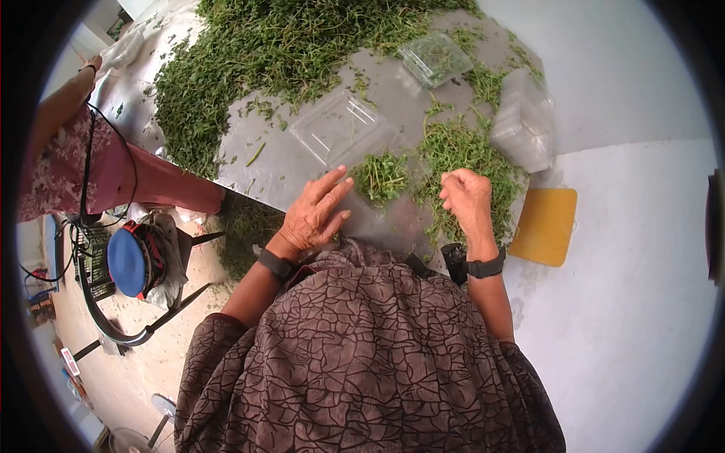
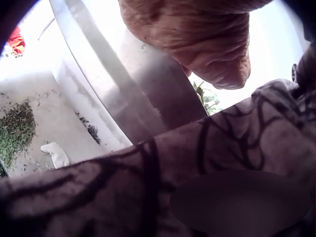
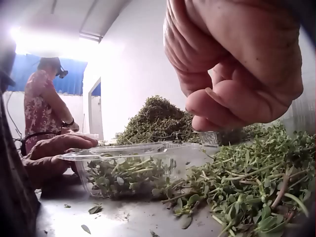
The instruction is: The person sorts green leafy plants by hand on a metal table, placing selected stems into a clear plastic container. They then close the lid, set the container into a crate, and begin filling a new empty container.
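Note:
An open clear plastic clamshell box (image 1: pixel 343 130) lies on the metal table, its lid folded back away from me. Leafy green sprigs (image 1: pixel 383 178) fill part of its near half. My left hand (image 1: pixel 313 211) is at the box's left side, fingers spread and fairly straight; in the right wrist view its fingertips (image 3: pixel 81 141) are right at the rim. Over a loose pile of greens (image 3: pixel 266 182) to the right of the box hangs my right hand (image 1: pixel 467 198). Its fingers are curled toward the thumb, and nothing shows between them.
A large heap of greens (image 1: pixel 257 53) covers the table's far left. A shut box of greens (image 1: pixel 434 59) stands at the back, and stacked clear boxes (image 1: pixel 526 121) at the right edge. Another person (image 1: pixel 75 155) stands at left. Near the table are a yellow stool (image 1: pixel 545 226) and a chair (image 1: pixel 113 332).

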The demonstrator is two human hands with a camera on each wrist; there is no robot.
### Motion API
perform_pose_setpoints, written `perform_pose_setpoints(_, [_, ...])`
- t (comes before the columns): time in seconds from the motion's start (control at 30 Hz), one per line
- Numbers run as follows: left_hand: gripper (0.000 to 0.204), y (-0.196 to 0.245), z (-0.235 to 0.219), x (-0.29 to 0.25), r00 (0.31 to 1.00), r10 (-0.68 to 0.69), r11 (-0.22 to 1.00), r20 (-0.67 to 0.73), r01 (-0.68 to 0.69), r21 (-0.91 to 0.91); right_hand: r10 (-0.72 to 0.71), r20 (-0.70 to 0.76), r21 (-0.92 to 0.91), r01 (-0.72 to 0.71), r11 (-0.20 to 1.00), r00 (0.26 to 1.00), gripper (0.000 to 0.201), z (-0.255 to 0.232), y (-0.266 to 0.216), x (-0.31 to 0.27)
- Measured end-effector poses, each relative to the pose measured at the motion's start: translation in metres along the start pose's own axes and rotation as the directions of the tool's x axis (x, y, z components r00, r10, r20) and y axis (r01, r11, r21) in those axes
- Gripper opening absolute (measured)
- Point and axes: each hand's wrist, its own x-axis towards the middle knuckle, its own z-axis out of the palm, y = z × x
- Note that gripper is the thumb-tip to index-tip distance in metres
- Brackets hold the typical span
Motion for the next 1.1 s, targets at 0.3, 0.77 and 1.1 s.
perform_pose_setpoints(0.3, [0.048, 0.0, -0.001, 0.006, 0.998, 0.06, 0.997, 0.006, -0.059, -0.055, -0.024, 0.136, -0.128, 0.042, 0.991, 0.99, 0.032, 0.017, 0.014, -0.01])
perform_pose_setpoints(0.77, [0.057, -0.001, 0.009, -0.001, 0.997, -0.065, 0.993, 0.042, 0.069, -0.099, -0.463, -0.183, -0.654, 0.243, 0.716, 0.867, 0.037, -0.029, 0.021, 0.025])
perform_pose_setpoints(1.1, [0.054, 0.002, 0.007, 0.002, 0.999, -0.041, 0.999, 0.01, 0.041, -0.003, -0.313, -0.021, -0.854, 0.145, 0.499, 0.95, 0.013, -0.029, 0.041, 0.07])
